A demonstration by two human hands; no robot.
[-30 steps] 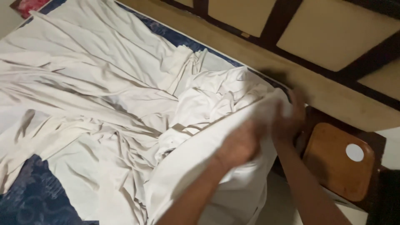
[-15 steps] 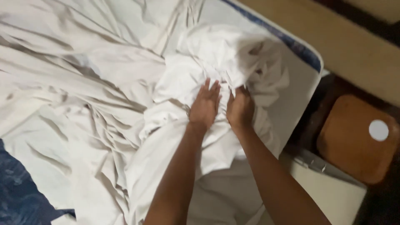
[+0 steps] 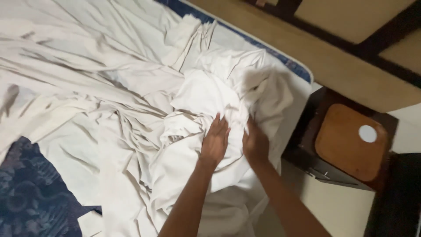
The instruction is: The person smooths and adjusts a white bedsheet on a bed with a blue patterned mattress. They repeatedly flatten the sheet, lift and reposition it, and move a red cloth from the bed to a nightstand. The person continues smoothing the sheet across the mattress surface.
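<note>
hands, two: left hand (image 3: 215, 141) flat and right hand (image 3: 255, 144) open on one bunched sheet (image 3: 206, 94), stool (image 3: 351, 141) at three o'clock, both lower than before.

Dim, warm indoor light; soft focus, slight motion blur.

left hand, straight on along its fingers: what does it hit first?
Likely more of the same: the left hand lies flat on the bunched white sheet, fingers pointing up the bed. Straight on is the raised fold of that sheet. Depth is hard to judge.
</note>
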